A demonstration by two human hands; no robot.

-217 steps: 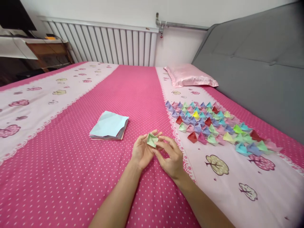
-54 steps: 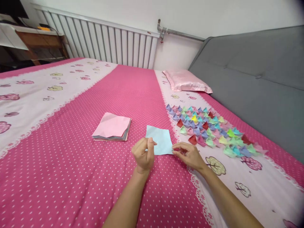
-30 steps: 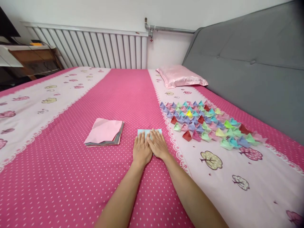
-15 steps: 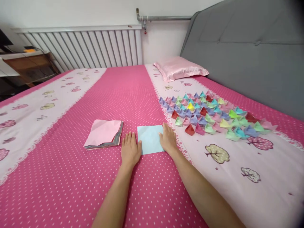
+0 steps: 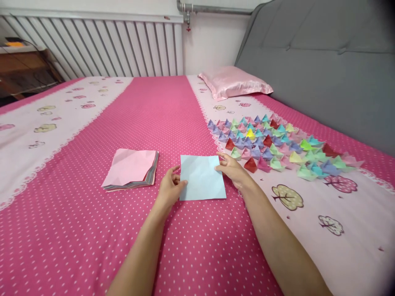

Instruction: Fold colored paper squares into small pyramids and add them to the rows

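A square sheet of light blue paper (image 5: 202, 179) is held between my two hands, just over the pink dotted bedspread. My left hand (image 5: 170, 187) grips its left edge, thumb on top and fingers curled beneath. On the other side, my right hand (image 5: 233, 169) pinches the upper right edge with the thumb on the face; its fingers are partly behind the sheet. To the left lies a stack of coloured paper (image 5: 131, 168) with a pink sheet on top. Rows of small folded paper boats (image 5: 271, 144) in many colours stand to the right.
The bedspread (image 5: 148, 111) has pink dotted and white printed bands. A pink pillow (image 5: 234, 82) lies at the back right against a grey padded headboard (image 5: 321, 61). Behind the bed is a white radiator (image 5: 123, 47); a wooden table (image 5: 24, 68) stands far left.
My hands had lain flat beside and on the blue paper; now their fingers curl around its side edges. The right hand has shifted slightly right. The view has tilted down a little.
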